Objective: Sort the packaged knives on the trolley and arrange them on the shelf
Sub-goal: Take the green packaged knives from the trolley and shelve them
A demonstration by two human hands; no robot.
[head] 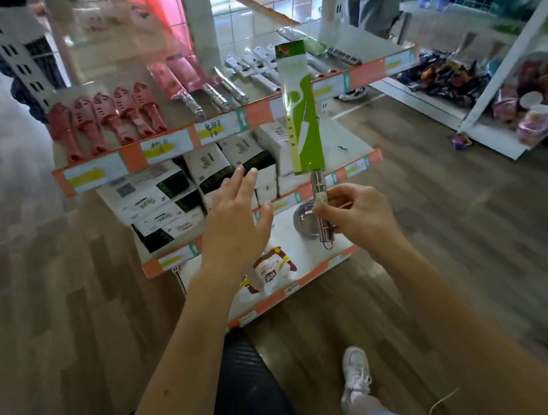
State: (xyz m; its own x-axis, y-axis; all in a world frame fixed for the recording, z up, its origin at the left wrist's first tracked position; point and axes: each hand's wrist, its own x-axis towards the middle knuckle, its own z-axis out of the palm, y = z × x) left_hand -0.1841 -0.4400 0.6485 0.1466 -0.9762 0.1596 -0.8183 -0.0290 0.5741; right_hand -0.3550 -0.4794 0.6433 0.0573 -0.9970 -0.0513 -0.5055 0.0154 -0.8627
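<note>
From the head camera. In the right hand [353,218], a knife [300,111], pinched by thumb and curled fingers round the middle of its steel handle. Blade end up inside a green card sleeve, handle end poking out below the fist. Held upright, a touch tilted, in front of the edge of the shelf [168,144]. Sleeve wholly above the grip, only bare metal between the fingers.

Left hand [236,219] empty, fingers straight and spread, palm down, hovering before the white and black boxes [160,193] on the middle tier, apart from the knife.

On the top tier, lying flat in rows: red knives [106,121] at the left, pink packs [177,77] next, silver-handled knives [230,88] beyond.

On the bottom tier, a steel bowl [303,219] just behind the gripped handle, and a printed bag [270,270].
</note>
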